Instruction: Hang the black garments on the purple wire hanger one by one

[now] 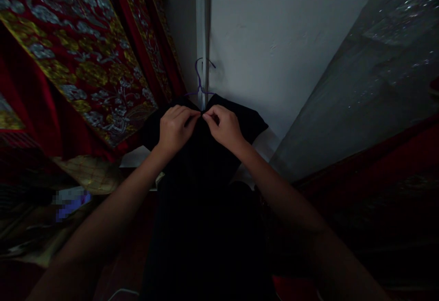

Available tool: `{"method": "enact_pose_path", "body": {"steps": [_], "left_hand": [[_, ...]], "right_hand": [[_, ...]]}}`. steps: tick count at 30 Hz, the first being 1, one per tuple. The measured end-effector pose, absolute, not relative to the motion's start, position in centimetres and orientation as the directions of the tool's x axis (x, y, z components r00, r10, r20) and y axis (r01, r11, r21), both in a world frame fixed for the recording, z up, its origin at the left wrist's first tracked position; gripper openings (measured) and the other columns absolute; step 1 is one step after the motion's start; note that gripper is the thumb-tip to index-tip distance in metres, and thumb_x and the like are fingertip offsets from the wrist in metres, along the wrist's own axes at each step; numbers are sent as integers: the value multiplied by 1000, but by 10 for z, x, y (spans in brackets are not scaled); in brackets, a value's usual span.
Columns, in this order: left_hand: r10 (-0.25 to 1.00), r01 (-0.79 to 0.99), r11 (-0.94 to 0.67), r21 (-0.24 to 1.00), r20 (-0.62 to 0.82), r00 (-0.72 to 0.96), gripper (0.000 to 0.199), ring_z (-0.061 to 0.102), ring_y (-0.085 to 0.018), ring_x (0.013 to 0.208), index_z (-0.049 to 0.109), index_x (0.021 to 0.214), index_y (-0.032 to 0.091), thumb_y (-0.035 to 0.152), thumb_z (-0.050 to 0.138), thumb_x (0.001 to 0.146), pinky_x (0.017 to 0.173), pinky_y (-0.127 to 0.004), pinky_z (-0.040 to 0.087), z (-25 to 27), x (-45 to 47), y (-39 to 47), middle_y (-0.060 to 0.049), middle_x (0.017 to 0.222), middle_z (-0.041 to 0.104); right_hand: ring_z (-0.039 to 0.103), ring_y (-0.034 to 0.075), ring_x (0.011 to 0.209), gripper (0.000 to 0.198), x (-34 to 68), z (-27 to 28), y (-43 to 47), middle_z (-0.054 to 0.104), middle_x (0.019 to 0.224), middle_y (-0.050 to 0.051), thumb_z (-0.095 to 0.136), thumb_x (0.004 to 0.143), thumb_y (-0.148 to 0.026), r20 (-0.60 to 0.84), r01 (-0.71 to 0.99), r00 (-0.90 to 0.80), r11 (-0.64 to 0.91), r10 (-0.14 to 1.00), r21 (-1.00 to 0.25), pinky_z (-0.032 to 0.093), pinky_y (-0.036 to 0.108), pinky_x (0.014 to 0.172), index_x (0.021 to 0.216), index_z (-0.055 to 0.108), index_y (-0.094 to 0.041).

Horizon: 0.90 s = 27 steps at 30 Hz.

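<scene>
Garment (206,152) on a hanger (199,88), pinched at the neckline by both hands.
Left hand (176,127) and right hand (224,126) each grip its dark edge between thumb and fingers, fingertips nearly touching; behind stands a pale wall (260,40), with embroidered red cloth (92,63) beside.

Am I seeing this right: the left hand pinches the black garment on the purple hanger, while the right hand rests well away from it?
Not quite. The head view shows the right hand pinching the black garment too, its fingers close to those of the left hand. The garment is on the purple hanger.
</scene>
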State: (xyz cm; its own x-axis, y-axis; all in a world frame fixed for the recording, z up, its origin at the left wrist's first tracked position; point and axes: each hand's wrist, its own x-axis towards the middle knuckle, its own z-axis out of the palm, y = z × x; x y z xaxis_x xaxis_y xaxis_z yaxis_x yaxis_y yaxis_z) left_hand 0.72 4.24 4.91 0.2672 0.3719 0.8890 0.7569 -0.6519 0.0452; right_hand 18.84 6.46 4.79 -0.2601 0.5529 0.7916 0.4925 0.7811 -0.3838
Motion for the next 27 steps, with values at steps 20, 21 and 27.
{"method": "enact_pose_path", "body": {"steps": [20, 21, 27], "left_hand": [[796, 202, -573, 795, 598, -96, 22, 62, -17, 68, 71, 72, 17, 34, 69, 85, 66, -27, 44, 38, 35, 43, -2, 70, 70], [801, 190, -568, 801, 591, -98, 21, 62, -17, 68, 71, 71, 17, 33, 70, 84, 66, -27, 45, 37, 37, 43, -2, 70, 70], [830, 181, -540, 822, 556, -46, 16, 63, -16, 71, 73, 77, 16, 30, 70, 83, 68, -26, 45, 35, 44, 45, -3, 75, 72]], "right_hand": [[58, 17, 77, 13, 193, 40, 63, 61, 81, 3, 56, 95, -21, 795, 417, -262, 807, 548, -419, 43, 29, 70, 81, 58, -22], [58, 17, 77, 13, 194, 40, 64, 61, 81, 3, 56, 94, -20, 797, 417, -260, 808, 545, -416, 43, 29, 71, 81, 58, -21], [58, 17, 77, 12, 200, 40, 72, 61, 81, 2, 56, 93, -20, 796, 390, -256, 812, 548, -434, 43, 29, 71, 82, 58, -21]]}}
